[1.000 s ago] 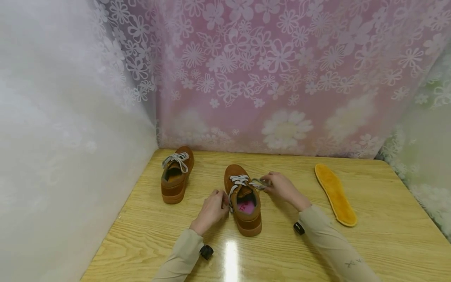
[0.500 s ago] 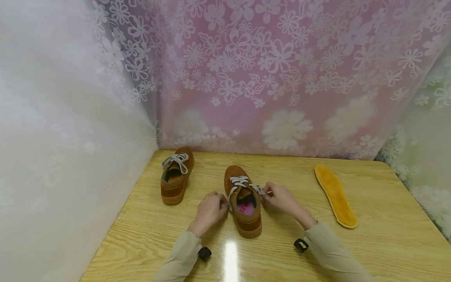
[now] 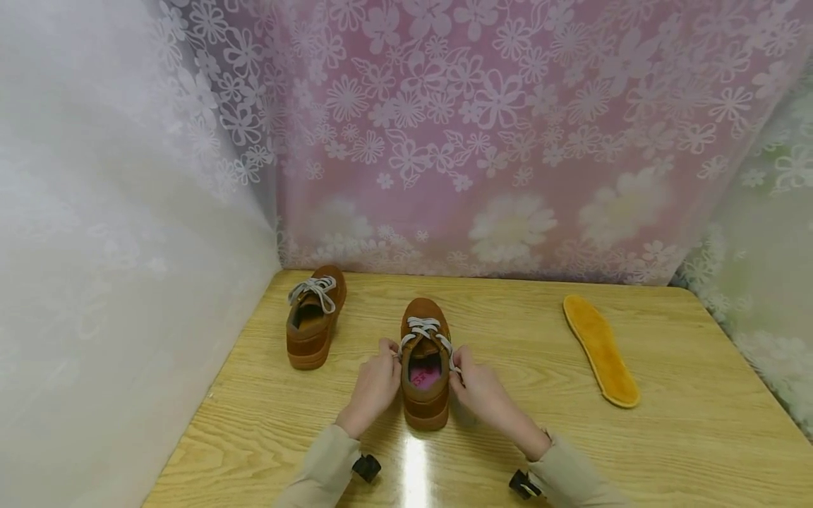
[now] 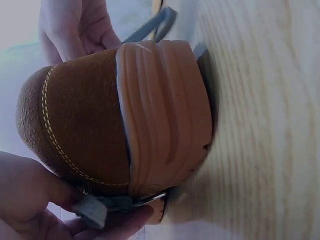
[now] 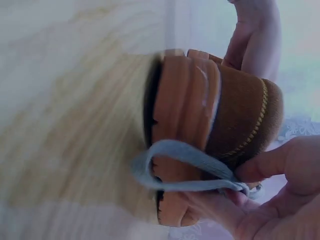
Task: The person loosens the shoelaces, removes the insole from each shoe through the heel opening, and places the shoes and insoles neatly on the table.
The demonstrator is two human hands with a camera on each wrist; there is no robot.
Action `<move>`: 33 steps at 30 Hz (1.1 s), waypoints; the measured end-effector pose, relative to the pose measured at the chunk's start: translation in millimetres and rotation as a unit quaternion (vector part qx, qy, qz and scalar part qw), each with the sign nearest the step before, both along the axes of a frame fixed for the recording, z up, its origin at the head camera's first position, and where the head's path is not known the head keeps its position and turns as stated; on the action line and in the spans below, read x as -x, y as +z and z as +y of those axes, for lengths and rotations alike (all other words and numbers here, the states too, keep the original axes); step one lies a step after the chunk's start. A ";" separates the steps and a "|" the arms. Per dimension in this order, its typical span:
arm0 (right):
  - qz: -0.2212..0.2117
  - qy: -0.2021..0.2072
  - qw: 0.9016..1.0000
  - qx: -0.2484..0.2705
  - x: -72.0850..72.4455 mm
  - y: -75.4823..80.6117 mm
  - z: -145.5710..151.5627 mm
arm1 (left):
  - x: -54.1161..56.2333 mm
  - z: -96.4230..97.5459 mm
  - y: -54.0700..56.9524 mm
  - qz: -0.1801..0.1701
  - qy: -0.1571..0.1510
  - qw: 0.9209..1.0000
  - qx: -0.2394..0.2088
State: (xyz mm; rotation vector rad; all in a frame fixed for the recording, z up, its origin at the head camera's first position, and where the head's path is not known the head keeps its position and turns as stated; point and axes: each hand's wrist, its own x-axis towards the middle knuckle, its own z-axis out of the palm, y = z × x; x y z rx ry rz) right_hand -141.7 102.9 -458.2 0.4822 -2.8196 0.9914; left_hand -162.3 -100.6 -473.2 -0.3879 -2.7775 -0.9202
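Observation:
A brown suede shoe (image 3: 427, 409) stands upright on the table, toe away from me, with grey-white laces (image 3: 423, 326) across its front and a pink inside. My left hand (image 3: 375, 384) is at the shoe's left side, pinching a grey lace (image 4: 93, 211) between thumb and fingers. At the right side, my right hand (image 3: 484, 396) pinches another lace (image 5: 180, 151), which hangs out as a loop by the sole. Both hands sit close against the shoe. The right wrist view shows the heel and the tan rubber sole (image 5: 182, 100).
A matching brown shoe (image 3: 309, 347) with its lace in a bow stands at the back left. On the right lies a fuzzy orange insole (image 3: 600, 349). The wooden table (image 3: 686, 437) ends at floral curtains (image 3: 483, 176) behind and beside it.
My right hand has come down and left with its lace, right up to the shoe. The shoe has turned straighter and its heel has shifted left. My left hand stays beside it.

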 end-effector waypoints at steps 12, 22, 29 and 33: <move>-0.148 -0.059 0.977 0.142 -9.1 1.3 -11.6 | -10.9 -5.7 1.3 -0.205 -0.041 0.963 -0.170; -0.126 -0.056 0.979 0.147 3.4 -4.1 -29.7 | -3.0 -7.8 4.6 -0.213 -0.008 0.953 -0.213; -0.117 -0.057 0.981 0.147 20.9 -2.4 -53.2 | 18.9 -21.1 11.1 -0.191 0.030 0.957 -0.214; -0.112 -0.064 0.980 0.151 35.6 -3.2 -70.3 | 35.3 -30.5 13.9 -0.202 0.052 0.951 -0.227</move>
